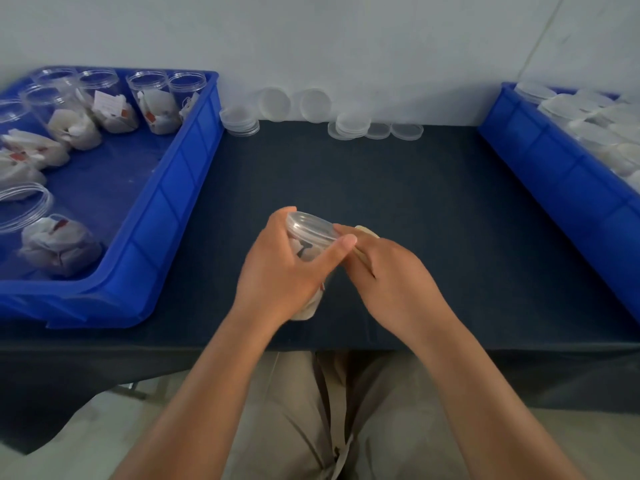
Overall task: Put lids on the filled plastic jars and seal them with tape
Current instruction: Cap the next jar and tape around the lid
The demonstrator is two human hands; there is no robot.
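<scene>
My left hand (277,268) grips the lidded jar (306,252) tilted over mid-bench (433,202), right hand (391,275) pinching what looks like tape (364,231) at the rim: sealing step, next needs wrapping the seam.

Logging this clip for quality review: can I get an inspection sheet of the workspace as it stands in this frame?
Surface: dark cloth on the table.
Job's things: lidded jar held over mid-table; open filled jars in left blue crate; loose lids by the wall; tan tape, mostly hidden.
Clutter: nothing seen.
Grippers: left hand grips the jar; right hand pinches the tape beside its lid.
Cables: nothing seen.
Surroundings: pale wall; right blue crate holding lidded containers.
</scene>
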